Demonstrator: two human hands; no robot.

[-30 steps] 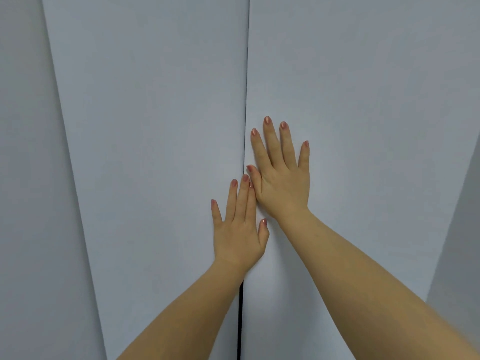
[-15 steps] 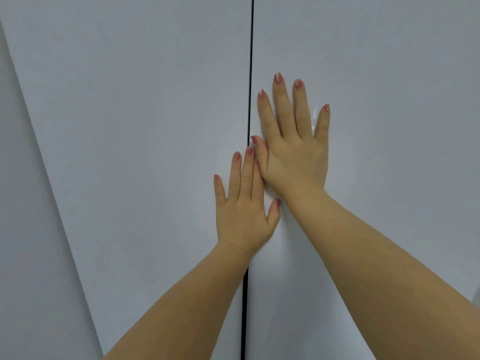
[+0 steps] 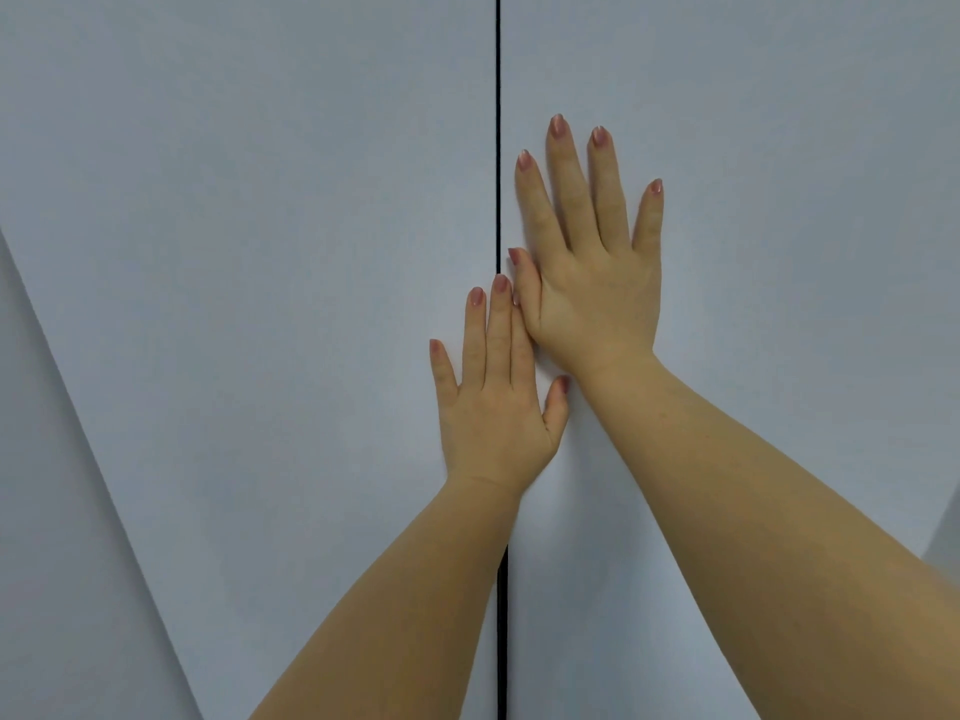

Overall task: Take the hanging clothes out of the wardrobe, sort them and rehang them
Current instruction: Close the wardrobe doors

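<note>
Wardrobe (image 3: 218, 163), pale grey and plain-fronted, filled our whole view. We recorded no handle on it anywhere.

Left door (image 3: 270, 314) and right door (image 3: 810, 210): both were closed and flush, and met at a thin dark gap (image 3: 497, 122) that ran top to bottom.

Clothes: none were in view. We judged them to be hanging behind the doors, so none of the sorting had begun.

Forearms: both were bare, reaching up and forward from the bottom edge and converging on the gap.

Right hand (image 3: 597, 293): it lay flat on the right door, the higher of the two. Its fingers were straight, slightly spread and pointing up, it gripped nothing, and its thumb lay just beside the gap.

Left hand (image 3: 493, 413): it lay flat and lower down, across the gap, with most of the palm on the left door and the thumb over on the right door. Its fingers were straight and close together and held nothing, and the forefinger touched the right thumb.

Step in hand, as we judged it: opening the doors. With no handle, a push catch seemed likely. We would press squarely close to the meeting edges, one palm to each door, then ease off so the doors could spring out. The left hand bridging the gap could hold both doors shut, so we would shift it wholly onto its own door.
</note>
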